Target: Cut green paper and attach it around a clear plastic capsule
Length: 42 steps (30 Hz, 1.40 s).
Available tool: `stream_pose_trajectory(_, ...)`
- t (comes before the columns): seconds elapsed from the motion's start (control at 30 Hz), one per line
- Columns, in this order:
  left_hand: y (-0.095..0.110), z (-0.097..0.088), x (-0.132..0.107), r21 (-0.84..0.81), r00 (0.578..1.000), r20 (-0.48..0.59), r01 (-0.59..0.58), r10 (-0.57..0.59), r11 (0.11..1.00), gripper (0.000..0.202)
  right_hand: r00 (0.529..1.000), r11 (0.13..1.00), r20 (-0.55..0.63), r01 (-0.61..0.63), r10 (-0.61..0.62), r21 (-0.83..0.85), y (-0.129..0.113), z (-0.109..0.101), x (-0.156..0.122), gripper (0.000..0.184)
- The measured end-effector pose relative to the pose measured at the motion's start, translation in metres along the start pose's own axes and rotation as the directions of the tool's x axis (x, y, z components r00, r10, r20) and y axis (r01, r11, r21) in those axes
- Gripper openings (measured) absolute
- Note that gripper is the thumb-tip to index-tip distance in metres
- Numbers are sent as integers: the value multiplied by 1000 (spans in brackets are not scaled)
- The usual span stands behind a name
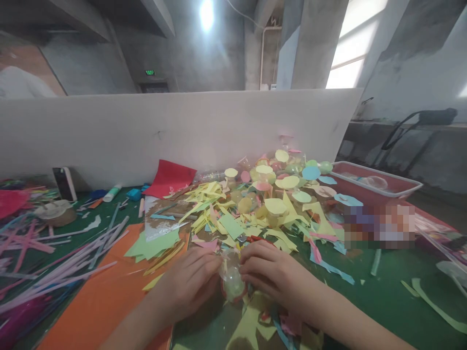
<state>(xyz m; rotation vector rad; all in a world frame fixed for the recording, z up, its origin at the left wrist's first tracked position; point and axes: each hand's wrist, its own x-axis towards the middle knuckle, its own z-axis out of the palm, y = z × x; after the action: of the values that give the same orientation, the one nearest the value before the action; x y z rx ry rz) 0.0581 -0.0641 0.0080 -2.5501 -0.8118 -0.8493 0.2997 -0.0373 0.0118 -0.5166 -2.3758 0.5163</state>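
Note:
Between my two hands, near the front of the table, is a small clear plastic piece with a pale green, balloon-like round part (233, 284) and a reddish rim. My left hand (193, 279) is closed against its left side, fingers bent. From the right, the curled fingers of my right hand (268, 267) press on it. The fingertips partly cover its upper end. Just beyond, red-handled scissors (253, 238) lie among yellow and green paper scraps (231, 226). Yellow paper pieces (255, 316) spread below my hands.
Behind the scraps is a heap of clear and coloured round pieces with paper discs (275, 206). A red bin (383, 182) stands at right. Orange paper sheets (95, 291), pale paper strips (69, 272) and a phone (65, 183) are at left. A white board (175, 126) closes off the back.

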Motion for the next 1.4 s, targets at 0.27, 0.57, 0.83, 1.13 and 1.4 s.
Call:
stream_pose_trajectory(0.27, -1, 2, -3, 22, 999, -45, -16, 17, 1000, 26, 1000, 999, 24, 3, -2, -43, -5, -3, 0, 19)
stream_pose_trajectory(0.57, -3, -2, -4, 204, 996, -9, -84, 88, 975, 26, 989, 965, -59, -144, 135, -221, -9, -29, -15, 26)
stream_pose_trajectory(0.83, -9, 6, -13, 176, 998, -46, -43, 52, 983, 29, 980, 739, -96, -195, 175, -644, -15, -42, -98, 55)
stream_pose_trajectory(1.13, -24, 5, -23, 179, 999, -53, 1, 9, 984, 29, 960, 708, -67, -247, 272, -662, -6, -14, -118, 30)
stream_pose_trajectory(1.4, -23, -1, -9, 183, 996, -84, 19, -3, 983, 25, 883, 538, -392, -469, 258, -701, 12, -58, -171, 35)
